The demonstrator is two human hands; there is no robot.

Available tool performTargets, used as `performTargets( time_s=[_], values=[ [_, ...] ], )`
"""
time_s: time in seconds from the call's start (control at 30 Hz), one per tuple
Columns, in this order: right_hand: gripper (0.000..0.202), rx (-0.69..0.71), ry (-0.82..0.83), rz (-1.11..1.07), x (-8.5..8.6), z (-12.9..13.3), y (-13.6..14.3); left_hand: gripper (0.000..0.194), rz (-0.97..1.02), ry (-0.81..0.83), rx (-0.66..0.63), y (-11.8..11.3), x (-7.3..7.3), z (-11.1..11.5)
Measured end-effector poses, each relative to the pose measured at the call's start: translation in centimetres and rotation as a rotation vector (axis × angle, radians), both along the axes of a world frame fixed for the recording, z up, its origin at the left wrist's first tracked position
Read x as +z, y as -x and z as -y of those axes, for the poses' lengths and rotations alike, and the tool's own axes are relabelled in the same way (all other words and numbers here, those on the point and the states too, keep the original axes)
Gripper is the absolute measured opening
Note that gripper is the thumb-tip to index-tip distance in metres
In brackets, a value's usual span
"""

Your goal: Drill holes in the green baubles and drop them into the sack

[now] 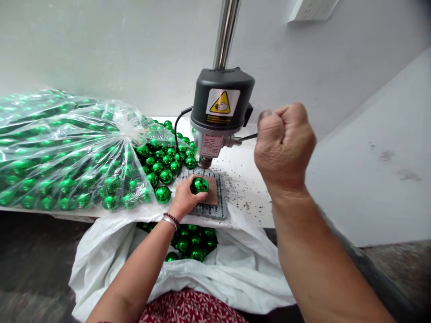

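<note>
My left hand (186, 195) grips a shiny green ball (201, 185) on a brown wooden block (213, 195), which lies on the grey base plate (220, 211) of a small drill press (224, 98). The thin drill bit (203, 172) points down at the top of the ball; whether it has entered the ball I cannot tell. At the right, my right hand (286, 143) is closed in a fist around the end of the press's feed lever (248, 137). The fist hides the lever's far end.
A clear plastic bag (67, 148) full of green balls lies on the left of the white table (259, 211). Loose green balls (165, 176) sit beside the press. Dark shavings litter the tabletop. Below the front edge, a white sack (111, 251) holds more balls.
</note>
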State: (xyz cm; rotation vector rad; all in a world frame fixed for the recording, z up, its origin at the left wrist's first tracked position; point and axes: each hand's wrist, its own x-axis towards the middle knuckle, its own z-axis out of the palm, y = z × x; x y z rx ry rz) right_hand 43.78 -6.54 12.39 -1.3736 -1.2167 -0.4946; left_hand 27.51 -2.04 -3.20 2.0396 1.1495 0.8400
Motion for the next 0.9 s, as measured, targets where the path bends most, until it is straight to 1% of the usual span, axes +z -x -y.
performTargets(
  time_s=[0.03, 0.1, 0.17, 0.2, 0.23, 0.27, 0.3, 0.37, 0.43, 0.47, 0.5, 0.57, 0.67, 0.73, 0.8, 0.83, 0.9],
  values=[
    [0.027, -0.006, 0.007, -0.012, 0.4, -0.1, 0.0, 0.039, 0.007, -0.029, -0.025, 0.4, -0.2, 0.3],
    [0.024, -0.018, 0.015, -0.029, 0.5, -0.1, 0.2, 0.049, -0.026, -0.120, -0.087, 1.6, -0.7, 1.2],
    [0.021, -0.038, 0.024, -0.032, 0.2, 0.0, 0.3, 0.063, -0.069, -0.224, -0.147, 3.2, -1.0, 2.3],
    [0.021, -0.049, 0.023, -0.026, -0.1, 0.0, 0.4, 0.067, -0.081, -0.274, -0.168, 4.0, -1.1, 2.8],
    [0.022, -0.056, 0.018, -0.017, -0.3, 0.1, 0.4, 0.066, -0.088, -0.317, -0.169, 4.8, -1.1, 3.2],
    [0.024, -0.060, 0.009, -0.007, -0.5, 0.1, 0.4, 0.061, -0.097, -0.354, -0.138, 5.7, -1.1, 3.5],
    [0.026, -0.066, 0.000, 0.004, -0.7, 0.1, 0.3, 0.053, -0.117, -0.380, -0.072, 6.4, -1.1, 3.6],
    [0.031, -0.080, -0.007, 0.019, -1.0, 0.1, 0.3, 0.039, -0.199, -0.393, 0.129, 7.8, -0.9, 3.4],
    [0.034, -0.096, 0.001, 0.025, -1.2, 0.1, 0.2, 0.037, -0.346, -0.349, 0.303, 8.7, -0.6, 2.9],
    [0.034, -0.101, 0.004, 0.029, -1.2, 0.1, 0.2, 0.038, -0.433, -0.314, 0.345, 8.9, -0.4, 2.7],
    [0.033, -0.100, 0.000, 0.034, -1.2, 0.1, 0.2, 0.041, -0.522, -0.276, 0.356, 9.1, -0.2, 2.5],
    [0.031, -0.092, -0.021, 0.042, -1.2, 0.2, 0.3, 0.048, -0.676, -0.209, 0.332, 9.0, 0.2, 2.2],
    [0.027, -0.069, -0.046, 0.029, -1.2, 0.2, 0.4, 0.054, -0.779, -0.138, 0.293, 8.5, 0.6, 2.1],
    [0.024, -0.054, -0.053, 0.006, -1.1, 0.2, 0.5, 0.055, -0.759, -0.107, 0.272, 8.2, 0.5, 1.9],
    [0.020, -0.039, -0.048, -0.017, -1.0, 0.3, 0.6, 0.054, -0.653, -0.079, 0.263, 8.1, 0.3, 1.8],
    [0.019, -0.033, -0.039, -0.025, -1.0, 0.3, 0.6, 0.053, -0.564, -0.060, 0.270, 8.2, 0.2, 1.7],
    [0.017, -0.019, -0.020, -0.037, -0.9, 0.4, 0.7, 0.051, -0.317, 0.012, 0.294, 8.2, 0.1, 1.6]
  ],
)
